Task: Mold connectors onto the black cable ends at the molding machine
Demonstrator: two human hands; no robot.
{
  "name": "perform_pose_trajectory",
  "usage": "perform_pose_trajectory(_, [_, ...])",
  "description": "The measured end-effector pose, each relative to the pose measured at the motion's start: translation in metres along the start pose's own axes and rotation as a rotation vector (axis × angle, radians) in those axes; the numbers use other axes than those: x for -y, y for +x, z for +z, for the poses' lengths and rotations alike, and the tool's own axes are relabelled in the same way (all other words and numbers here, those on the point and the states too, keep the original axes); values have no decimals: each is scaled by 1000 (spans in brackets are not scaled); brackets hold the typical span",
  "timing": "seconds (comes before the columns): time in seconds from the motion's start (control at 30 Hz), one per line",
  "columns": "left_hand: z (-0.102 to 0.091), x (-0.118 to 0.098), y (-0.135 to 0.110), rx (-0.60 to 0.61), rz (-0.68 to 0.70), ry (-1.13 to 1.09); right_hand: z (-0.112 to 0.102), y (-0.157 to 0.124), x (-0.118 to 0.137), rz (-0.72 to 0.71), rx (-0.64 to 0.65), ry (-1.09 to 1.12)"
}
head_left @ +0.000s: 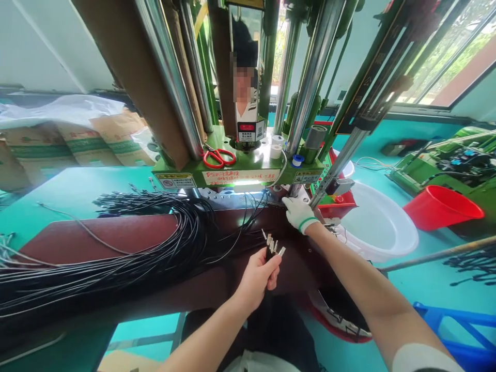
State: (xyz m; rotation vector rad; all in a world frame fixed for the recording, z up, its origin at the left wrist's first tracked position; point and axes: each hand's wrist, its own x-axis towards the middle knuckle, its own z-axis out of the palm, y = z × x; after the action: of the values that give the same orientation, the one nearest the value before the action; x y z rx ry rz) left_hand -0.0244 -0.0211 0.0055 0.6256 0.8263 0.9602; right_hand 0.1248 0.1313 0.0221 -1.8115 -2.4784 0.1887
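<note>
My left hand (pixel 260 276), bare, is closed around a small bunch of cables above the front of the dark red table. Their metal USB plugs (pixel 274 245) stick up past the thumb. Farther off, my right hand (pixel 300 213) wears a white glove with a green cuff. It reaches to the right end of the metal mould (pixel 228 198) under the green press (pixel 189 178), its fingers bent together at the edge; what they grip, if anything, is too small to make out. Thin black cables (pixel 250 219) run out of the mould toward me.
A thick bundle of black cables (pixel 155 263) covers the left of the table (pixel 116 235). Red-handled scissors (pixel 219 158) lie on the press. At right stand a white tub (pixel 406 232), a red bucket (pixel 442 209) and a red bin (pixel 339 206). A person shows in the press's reflective panel.
</note>
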Motion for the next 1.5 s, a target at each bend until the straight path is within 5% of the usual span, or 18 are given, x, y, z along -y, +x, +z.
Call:
perform_pose_trajectory(0.2, [-4,-3,-3,-83,64,26,-7,6,11,-1,132,-74])
perform_pose_trajectory(0.4, [-2,1,-3,-73,79,84,-26,-62,-3,4,237,69])
perform_pose_trajectory(0.47, [2,2,-2,-72,56,122,-22,-95,-5,115,269,299])
perform_pose_trajectory(0.57, [10,3,1,-33,14,197,-7,-135,1,335,250,1040])
perform_pose_trajectory(0.7, [21,10,8,58,-9,296,14,-155,15,346,69,1534])
perform_pose_trajectory(1.13, [27,14,11,77,-41,388,21,-159,23,212,-50,1568])
perform_pose_trajectory(1.5, [23,23,7,-15,301,732,24,-164,32,201,-157,1368])
